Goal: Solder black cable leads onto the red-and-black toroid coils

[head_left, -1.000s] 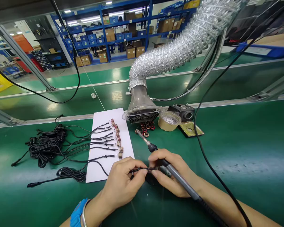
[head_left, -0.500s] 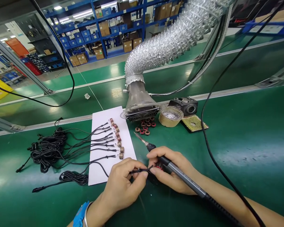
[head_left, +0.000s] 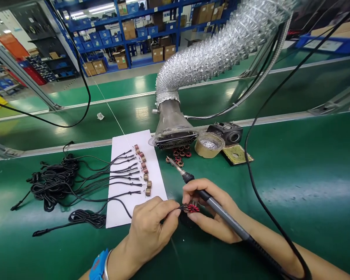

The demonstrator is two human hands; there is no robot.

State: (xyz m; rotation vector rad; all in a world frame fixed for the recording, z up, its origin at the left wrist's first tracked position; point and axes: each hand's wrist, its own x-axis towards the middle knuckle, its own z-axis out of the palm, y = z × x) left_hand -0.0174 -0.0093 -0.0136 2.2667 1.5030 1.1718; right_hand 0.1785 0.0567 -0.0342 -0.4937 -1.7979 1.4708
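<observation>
My left hand (head_left: pixel 151 227) pinches the end of a black cable (head_left: pixel 182 208) between thumb and forefinger. The cable's split tips touch a small red-and-black wound ring coil (head_left: pixel 193 208), which sits at the fingertips of my right hand (head_left: pixel 214 225). That same hand is wrapped round a soldering iron (head_left: pixel 230 218), its tip pointing up and away to the left, over a pile of similar ring coils (head_left: pixel 181 159). On a white sheet (head_left: pixel 119 214) to the left lie several black cable ends (head_left: pixel 131 179) in a row beside copper-coloured coils (head_left: pixel 147 191).
A fume extractor hood (head_left: pixel 175 128) on a silver duct (head_left: pixel 204 62) stands behind the coils. Right of it are a round tub (head_left: pixel 209 149), a dark holder (head_left: pixel 229 133) and a yellow sponge tray (head_left: pixel 237 154). Bundled black cables (head_left: pixel 55 182) lie left; a black cord (head_left: pixel 251 171) hangs at right.
The red coil now shows more fully at my right fingertips, and the cable tips have come against it. The iron's tip has shifted slightly; the whole view has moved a little.
</observation>
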